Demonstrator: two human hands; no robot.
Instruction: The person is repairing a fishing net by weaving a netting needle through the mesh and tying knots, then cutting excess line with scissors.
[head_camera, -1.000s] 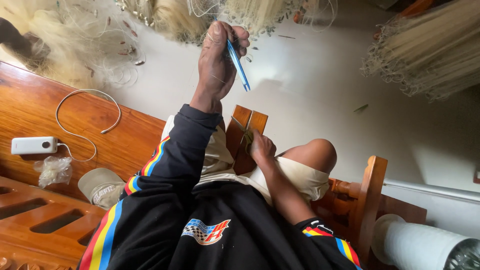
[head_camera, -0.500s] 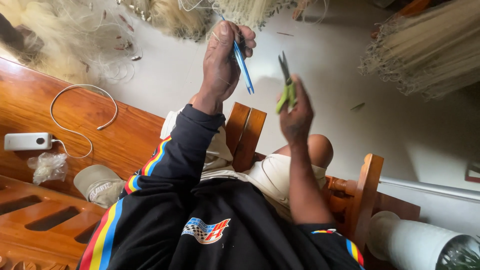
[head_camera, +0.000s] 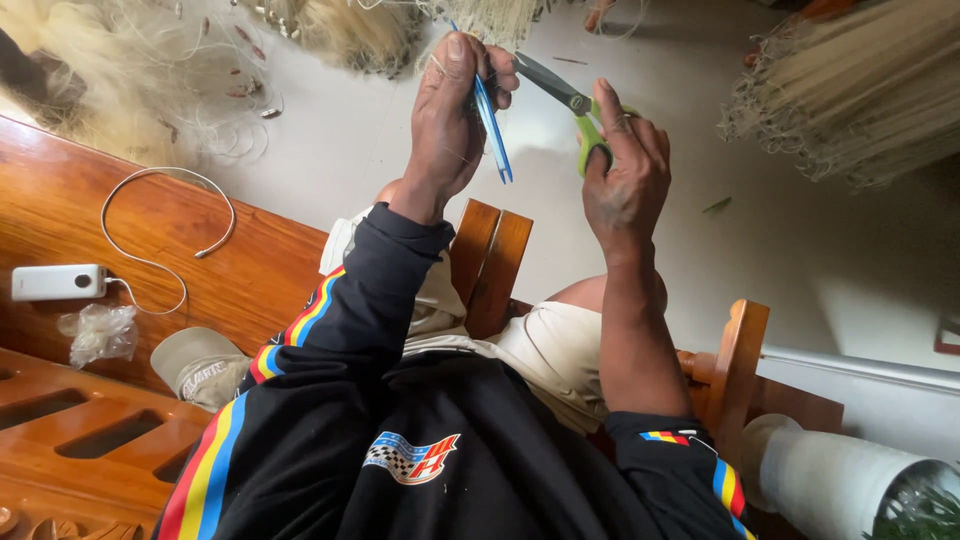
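Since half a second ago your right hand (head_camera: 625, 175) has carried the scissors (head_camera: 572, 110) up and in toward your left hand (head_camera: 455, 110), so the blades now reach almost to the left fingers, where before they stood apart lower down; a second ago that hand was still down at your lap. In the head view, your left hand is raised and clenched around a blue needle (head_camera: 492, 125), which slants down and to the right out of the fist, with fine net thread running from the fingers up into the net (head_camera: 400, 25) heaped above. Your right hand grips the scissors by their green handles, fingers through the loops, blades parted and pointing up-left at the thread just beside the left fingertips. Both hands hang over the pale floor (head_camera: 800, 250), well above your knees. On the wooden bench (head_camera: 150, 230) at your left lie a white power bank (head_camera: 58, 282) with its looped cable (head_camera: 165, 230), a crumpled plastic bag (head_camera: 100, 333) and a cap (head_camera: 200, 365). A second bundle of net (head_camera: 860, 90) hangs at the upper right, and a white pot (head_camera: 840, 485) stands at the lower right.
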